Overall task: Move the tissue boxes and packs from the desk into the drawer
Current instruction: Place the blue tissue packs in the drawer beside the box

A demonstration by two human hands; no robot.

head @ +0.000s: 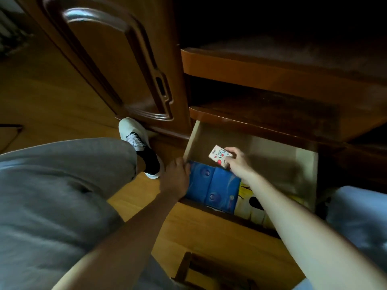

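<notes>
Inside the open drawer (195, 135), low in the dark wooden cabinet, the right hand (236, 162) holds a small white tissue pack (219, 156) printed with a cartoon figure and red hearts. Fingers curl over its right end, thumb on the near edge; the pack is pinched, not lying free. Its long axis runs from far-left down to near-right, printed face tilted up toward the camera, the free short end pointing at the drawer's far-left corner. It sits above the drawer floor, just beyond the blue packs (213, 185); whether it touches them cannot be told. The blue packs lie flat side by side in the near-left part of the drawer, long axes running roughly near to far, a seam between them. To their right, partly under the right forearm, a yellow box (251, 204) with a black shape printed on it lies against the drawer's near wall. The left hand (176, 177) is at the drawer's left wall, fingers curled over the rim next to the blue packs; fingertips are hidden, so how firmly it grips cannot be told. Grey trouser leg (62, 185) fills the left foreground; a white-and-black shoe (140, 145) rests on the wooden floor (52, 97) beside the cabinet door (109, 59). Two shelves (261, 72) stand above the drawer.
</notes>
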